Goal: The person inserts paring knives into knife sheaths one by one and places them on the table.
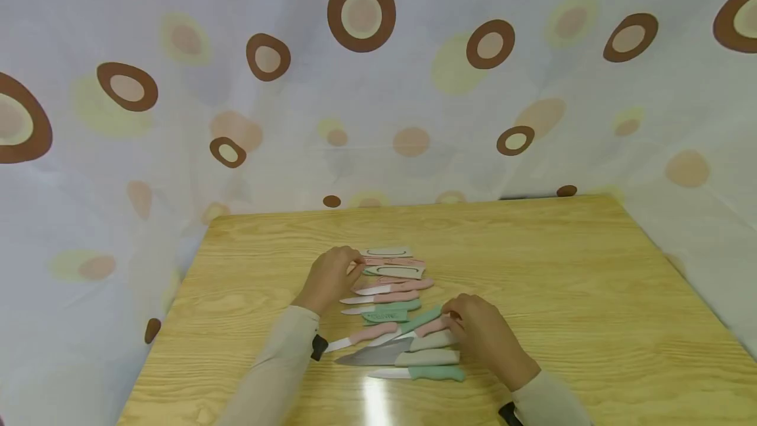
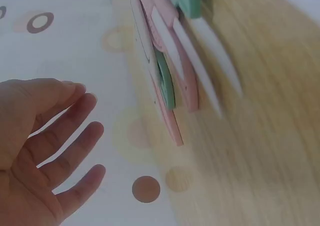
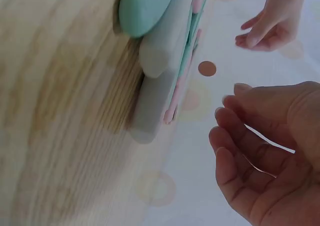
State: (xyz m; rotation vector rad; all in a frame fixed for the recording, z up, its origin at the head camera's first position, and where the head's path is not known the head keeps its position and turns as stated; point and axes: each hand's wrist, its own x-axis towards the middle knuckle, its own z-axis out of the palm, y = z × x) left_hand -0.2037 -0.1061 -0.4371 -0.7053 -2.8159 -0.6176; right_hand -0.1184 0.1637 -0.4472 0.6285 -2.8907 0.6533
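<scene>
Knives and blade covers lie in a column across the middle of the table. My left hand (image 1: 331, 276) hovers at the left ends of the far covers, including a white cover (image 1: 395, 272) with a dark curved line. Its fingers are loosely bent around nothing in the left wrist view. On the other side, my right hand (image 1: 486, 334) is beside the handle ends of the nearer knives, its relaxed fingers bare in the right wrist view. Closest to me are a green-handled knife (image 1: 437, 373) and a wide grey-bladed knife (image 1: 369, 355) with a pale handle. A pink-handled knife (image 1: 374, 332) overlaps others behind them.
A green cover (image 1: 384, 316) lies mid-column, and another white cover (image 1: 386, 252) is at the far end. The wood-grain table (image 1: 591, 294) meets a spotted cloth (image 1: 414, 104) hung along its back and sides.
</scene>
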